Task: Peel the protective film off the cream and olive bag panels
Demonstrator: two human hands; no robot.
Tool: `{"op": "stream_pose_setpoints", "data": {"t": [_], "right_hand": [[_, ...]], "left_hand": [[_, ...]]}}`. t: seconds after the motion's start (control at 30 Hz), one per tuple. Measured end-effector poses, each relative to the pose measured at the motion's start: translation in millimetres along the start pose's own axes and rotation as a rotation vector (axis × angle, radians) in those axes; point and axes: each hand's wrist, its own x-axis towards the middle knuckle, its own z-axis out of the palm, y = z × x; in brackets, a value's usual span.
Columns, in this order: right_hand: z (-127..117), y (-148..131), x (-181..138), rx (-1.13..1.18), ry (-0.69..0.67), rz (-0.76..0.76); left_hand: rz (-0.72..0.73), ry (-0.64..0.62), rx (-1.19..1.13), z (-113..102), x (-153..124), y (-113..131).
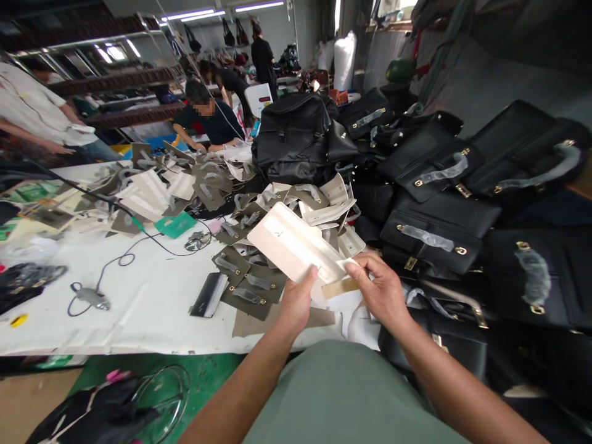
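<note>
A cream bag flap panel point(291, 237) is held up over the near edge of the table, its pale inner side facing me. My left hand point(298, 302) grips the lower edge, thumb on top and fingers hidden beneath. At the right end, my right hand point(379, 287) is closed, thumb and fingers pinching a small white piece at the panel's corner. Whether that piece is separate from the panel I cannot tell. Just below lies a tan strip point(340, 288). Olive flap pieces with plastic-wrapped handles point(254, 290) lie to the left of the panel.
Black handbags point(435, 228) are piled along the right side. More flap pieces point(157, 191) cover the far table. A corded tool point(92, 298), a black-and-white block point(209, 295) and a green sheet point(176, 225) lie on the white tabletop point(139, 314). Several people work beyond.
</note>
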Motion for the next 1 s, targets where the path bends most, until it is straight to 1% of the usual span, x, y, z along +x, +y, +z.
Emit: {"op": "stream_pose_setpoints", "data": {"t": [0.07,0.13,0.23,0.33,0.4,0.47,0.6,0.67,0.77,0.9,1.0], "right_hand": [[5.0,-0.3,-5.1,0.015,-0.118,0.092],[13.9,3.1,-6.6,0.048,-0.187,0.190],[26.9,10.2,-1.9,0.062,-0.159,0.273],[33.7,12.9,5.7,0.043,-0.125,0.283],[35.0,11.5,9.5,0.029,-0.123,0.274],[34.7,9.3,12.0,0.030,-0.152,0.266],[33.3,5.7,15.4,0.081,-0.280,0.265],[34.5,4.6,16.8,0.051,-0.318,0.246],[39.2,4.4,17.6,-0.080,-0.298,0.169],[45.7,5.9,14.6,-0.246,-0.257,0.025],[48.3,0.6,5.9,-0.344,-0.267,-0.052]], "left_hand": [[0.052,0.018,0.087,-3.1,1.7,2.6],[0.076,0.003,0.158,-3.4,1.2,5.5],[0.133,-0.015,0.240,-0.8,-0.4,9.7],[0.228,-0.022,0.312,1.5,0.2,11.5],[0.253,-0.027,0.326,1.5,2.7,11.1],[0.239,-0.012,0.308,-0.2,6.5,9.9],[0.193,0.089,0.234,-5.0,16.0,8.1],[0.148,0.127,0.195,-5.1,19.8,8.8],[0.099,0.159,0.130,-1.6,21.9,10.6],[0.140,0.207,0.123,4.6,23.9,6.4],[0.119,0.233,0.147,6.3,38.6,-1.7]]}}
